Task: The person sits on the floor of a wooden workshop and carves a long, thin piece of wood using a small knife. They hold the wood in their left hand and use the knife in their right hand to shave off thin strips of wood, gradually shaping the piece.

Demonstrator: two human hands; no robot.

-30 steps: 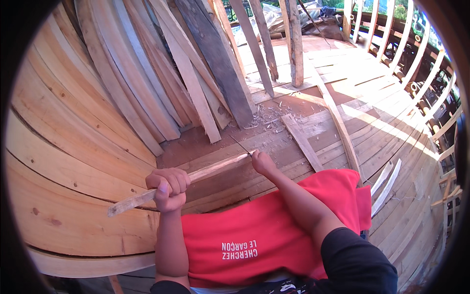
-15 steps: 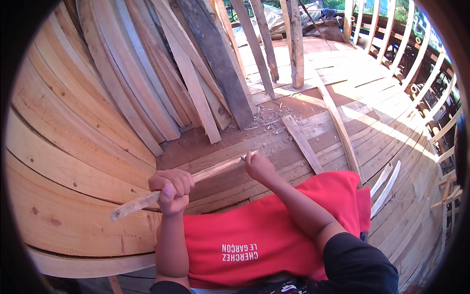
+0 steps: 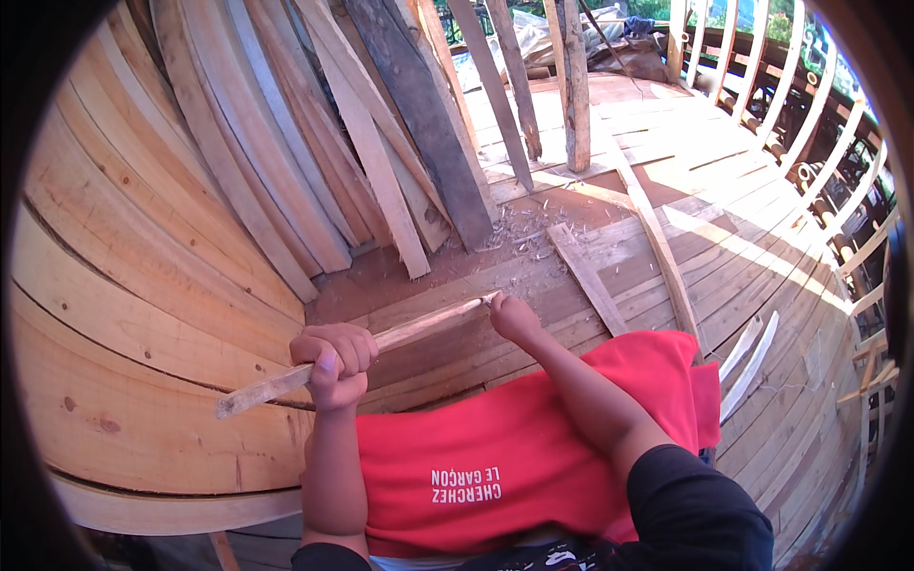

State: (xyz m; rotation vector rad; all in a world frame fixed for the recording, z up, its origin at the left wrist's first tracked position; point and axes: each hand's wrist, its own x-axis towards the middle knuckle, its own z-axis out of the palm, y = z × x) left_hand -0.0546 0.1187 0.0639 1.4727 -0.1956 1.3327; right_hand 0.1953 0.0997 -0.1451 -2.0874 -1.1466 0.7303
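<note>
My left hand [image 3: 333, 364] is wrapped in a fist round a long, narrow wooden stick [image 3: 424, 326], whose near-left end juts out past the fist. The stick slants up and away to the right across my front. At its far end, my right hand [image 3: 515, 318] is closed on a knife [image 3: 486, 301]; only a short dark bit of it shows, against the wood, and the handle is hidden in my fingers. Beneath my forearms, a red cloth [image 3: 533, 419] with white lettering covers my lap.
Wood shavings [image 3: 533, 226] litter the plank floor [image 3: 447, 271] beyond the stick. Several boards [image 3: 367, 157] lean at the back left, next to a curved plank wall [image 3: 143, 381]. Loose strips [image 3: 657, 243] lie to the right. Upright posts [image 3: 577, 105] stand farther back; slatted railing [image 3: 800, 76] curves along the right.
My right hand has slid a little to the right, toward the stick's far end, with the knife. My left hand keeps its grip, and the stick's near end has risen slightly.
</note>
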